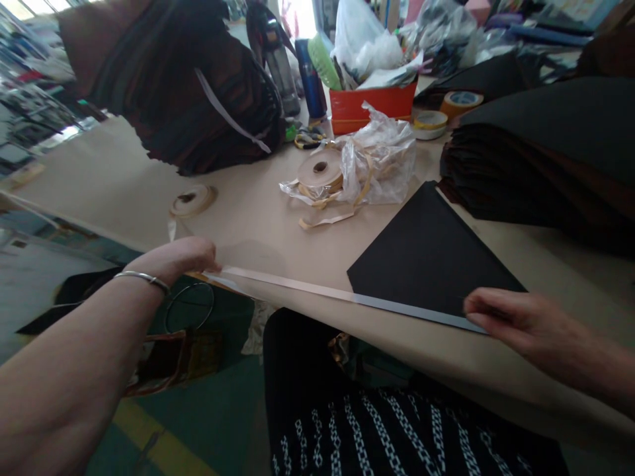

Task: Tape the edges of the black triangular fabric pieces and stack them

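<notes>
The left hand [171, 259] grip is clamped on a pale tape strip [297, 284], which runs along the edge of a black sheet [426, 258] on the worktop [278, 231]; the right hand [516, 320] grip presses together on the sheet's corner.

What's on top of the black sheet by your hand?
A tape strip lies along the lower edge of the black sheet, and the right hand is at its end. The sheet covers the tan paper, so what's beneath it can't be seen.
</notes>
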Demonstrator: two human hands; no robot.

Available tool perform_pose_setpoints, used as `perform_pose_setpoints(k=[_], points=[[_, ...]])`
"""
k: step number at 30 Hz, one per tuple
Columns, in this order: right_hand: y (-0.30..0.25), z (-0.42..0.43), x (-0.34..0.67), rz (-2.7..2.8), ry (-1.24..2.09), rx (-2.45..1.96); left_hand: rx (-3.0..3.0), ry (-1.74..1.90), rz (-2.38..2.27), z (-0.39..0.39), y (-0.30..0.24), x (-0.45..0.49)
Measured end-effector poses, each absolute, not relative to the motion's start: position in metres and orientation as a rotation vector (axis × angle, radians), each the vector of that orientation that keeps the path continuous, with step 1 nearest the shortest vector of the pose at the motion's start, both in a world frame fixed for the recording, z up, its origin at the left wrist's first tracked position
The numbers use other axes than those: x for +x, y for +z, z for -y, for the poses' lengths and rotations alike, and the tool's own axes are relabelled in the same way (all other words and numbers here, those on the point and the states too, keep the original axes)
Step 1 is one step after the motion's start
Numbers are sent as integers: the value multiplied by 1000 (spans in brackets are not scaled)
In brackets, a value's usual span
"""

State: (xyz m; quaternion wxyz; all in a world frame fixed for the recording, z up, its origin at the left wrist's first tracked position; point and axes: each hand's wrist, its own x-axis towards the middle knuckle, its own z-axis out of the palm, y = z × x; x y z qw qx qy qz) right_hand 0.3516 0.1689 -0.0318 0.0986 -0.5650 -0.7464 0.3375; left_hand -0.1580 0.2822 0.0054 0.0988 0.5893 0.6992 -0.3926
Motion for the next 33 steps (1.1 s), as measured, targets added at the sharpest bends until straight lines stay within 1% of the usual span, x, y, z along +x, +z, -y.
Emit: perform_pose_setpoints(k=[3, 6, 9, 11, 14, 18, 22, 25, 26, 27, 31, 33], points=[[-26, -184, 290, 2093, 1605, -1299, 1745, -1302, -2010, -280, 9, -152], [-32, -202, 238, 1617, 2073, -1149, 1790, -1332, -2003, -277, 9, -152], [-42, -216, 212, 1136, 2285, -1149, 1847, -1291, -2020, -274, 10, -154], [-46, -219, 208, 996, 2334, -1172, 1870, -1236, -2030, -272, 14, -152], [-44, -217, 215, 1159, 2259, -1212, 1922, -1088, -2069, -267, 22, -140], [-39, -209, 228, 1685, 1998, -1175, 2168, -730, -2071, -251, 24, -95], [-35, -203, 237, 2041, 1655, -1308, 2397, -377, -1718, -221, 7, -25], [-32, -201, 236, 2179, 1283, -1331, 2451, -266, -1534, -203, -6, 15], [-31, -200, 234, 2194, 1209, -1319, 2452, -261, -1511, -200, -9, 23], [-32, -200, 232, 2190, 1189, -1314, 2447, -267, -1505, -198, -10, 29], [-46, -197, 221, 2078, 1433, -1363, 2406, -317, -1546, -201, -10, 38], [-54, -196, 216, 2005, 1465, -1403, 2391, -339, -1562, -204, -8, 40]])
